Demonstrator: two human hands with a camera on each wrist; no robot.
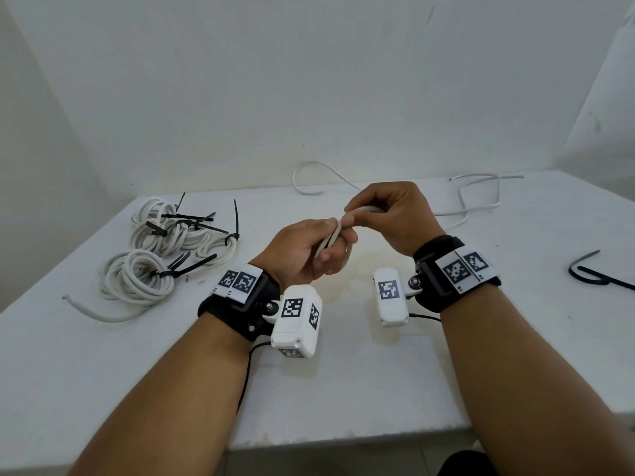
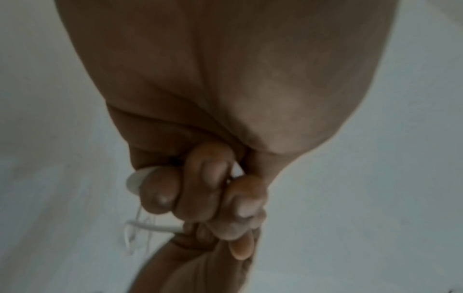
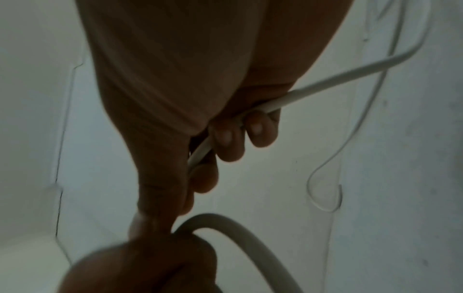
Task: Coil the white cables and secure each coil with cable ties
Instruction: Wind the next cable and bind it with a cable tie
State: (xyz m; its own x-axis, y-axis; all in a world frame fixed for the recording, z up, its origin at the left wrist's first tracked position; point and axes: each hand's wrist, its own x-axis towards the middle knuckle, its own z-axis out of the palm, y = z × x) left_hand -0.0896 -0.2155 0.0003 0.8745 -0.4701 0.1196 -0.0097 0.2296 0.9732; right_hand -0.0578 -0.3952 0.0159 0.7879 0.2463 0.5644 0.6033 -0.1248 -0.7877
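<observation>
Two hands, left hand (image 1: 302, 250) and right hand (image 1: 388, 214), both pinch thin white round cable (image 1: 331, 235) above white table (image 1: 343, 372). Keep your loops equal, feed slack from far tail without kinks.

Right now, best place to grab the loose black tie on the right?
Take the black tie by its straight tail, coming from above with the right hand once it frees up. It lies flat on the table; the hooked end curls, so it's harder to pinch.
</observation>
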